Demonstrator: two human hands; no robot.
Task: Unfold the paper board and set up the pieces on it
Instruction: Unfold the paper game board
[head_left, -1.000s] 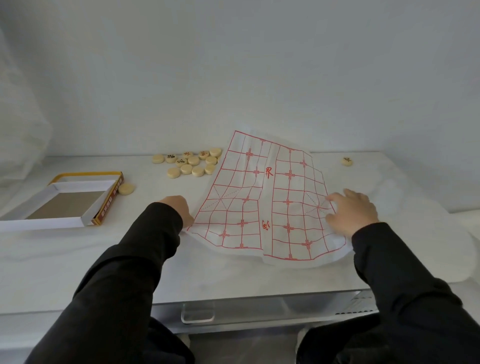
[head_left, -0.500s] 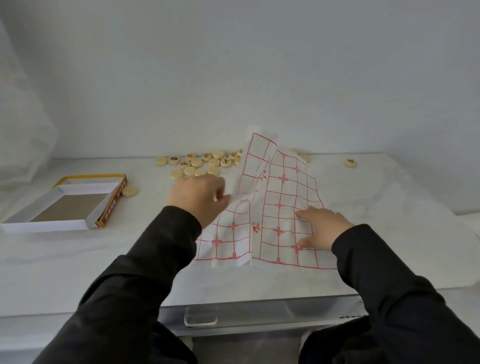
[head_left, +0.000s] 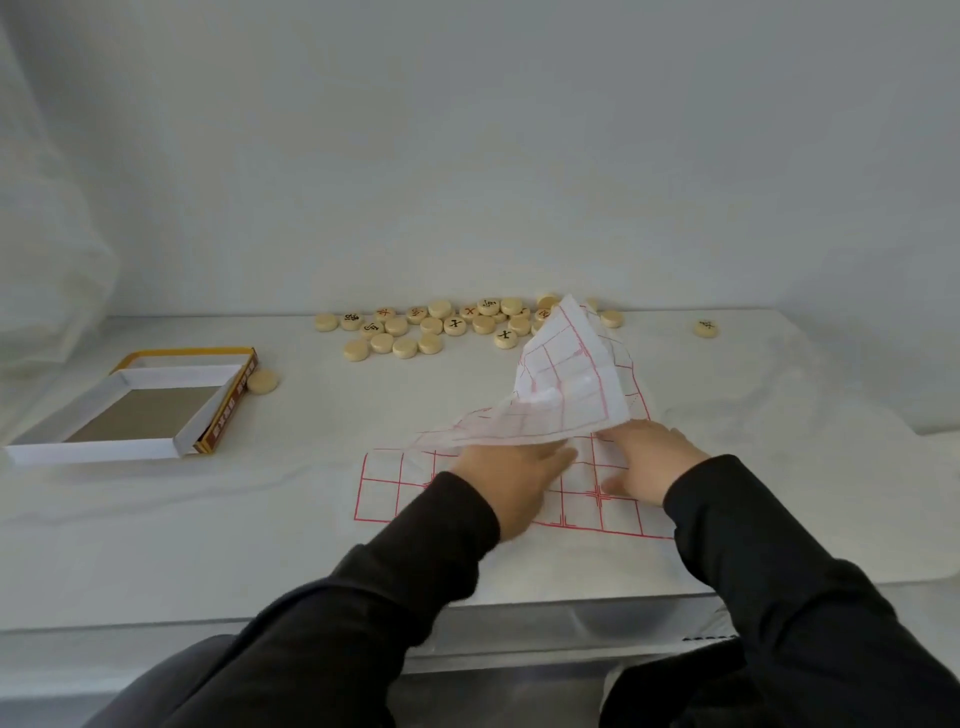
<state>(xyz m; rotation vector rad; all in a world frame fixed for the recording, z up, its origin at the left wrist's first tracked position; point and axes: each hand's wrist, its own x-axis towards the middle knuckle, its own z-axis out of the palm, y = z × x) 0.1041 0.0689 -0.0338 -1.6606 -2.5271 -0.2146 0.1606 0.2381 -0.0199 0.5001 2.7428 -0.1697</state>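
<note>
The white paper board (head_left: 385, 484) with its red grid lies near the table's front edge, only partly flat. Its upper flap (head_left: 569, 382) is lifted and curls over toward the right. My left hand (head_left: 511, 480) grips the flap's lower edge, fingers pointing right. My right hand (head_left: 647, 460) lies flat on the board just to the right, fingers spread, touching the flap's corner. A pile of several round cream pieces (head_left: 431, 326) with black or red characters lies behind the board. One piece (head_left: 706, 328) sits alone at the far right.
An open white and yellow box (head_left: 156, 410) stands at the left with one piece (head_left: 263, 381) beside it. The white table (head_left: 208, 519) ends at a wall behind the pile. A clear drawer front runs below the table's near edge.
My left hand has moved right, carrying the board's left part up and over toward my right hand. The board has bunched together, uncovering more of the piece pile.
</note>
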